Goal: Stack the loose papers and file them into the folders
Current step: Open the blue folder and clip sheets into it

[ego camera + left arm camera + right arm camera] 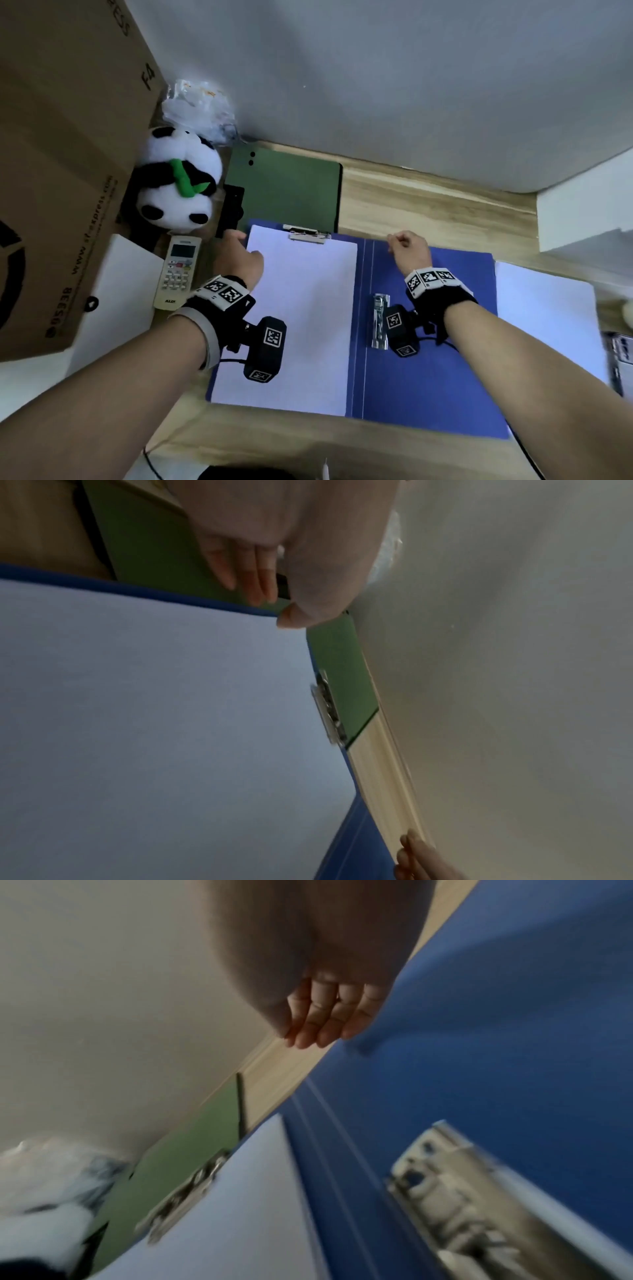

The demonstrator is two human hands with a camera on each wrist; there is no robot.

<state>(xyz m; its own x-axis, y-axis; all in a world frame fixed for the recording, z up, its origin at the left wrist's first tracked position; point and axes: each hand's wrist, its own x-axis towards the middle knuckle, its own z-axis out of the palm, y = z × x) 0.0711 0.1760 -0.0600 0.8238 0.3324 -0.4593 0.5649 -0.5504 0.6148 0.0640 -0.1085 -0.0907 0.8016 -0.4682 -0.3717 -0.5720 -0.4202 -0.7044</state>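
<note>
An open blue folder [428, 377] lies on the wooden desk. Its left half carries a white paper stack [301, 308] under a metal top clip [306, 234]. A lever clip [379, 322] sits on the bare right half. My left hand [238, 255] pinches the folder's far left corner, thumb [287, 619] on the paper and fingers [263, 582] over the edge. My right hand [407, 248] hovers at the far edge of the right half, fingers [318, 1031] loosely curled, nothing in it. More loose papers [544, 315] lie to the right. A closed green folder [287, 185] lies behind.
A panda plush [178, 178], a remote control [176, 272] and a big cardboard box [61, 154] crowd the left side. A plastic bag [198, 106] sits in the corner by the wall. A white block [589, 212] stands at the far right.
</note>
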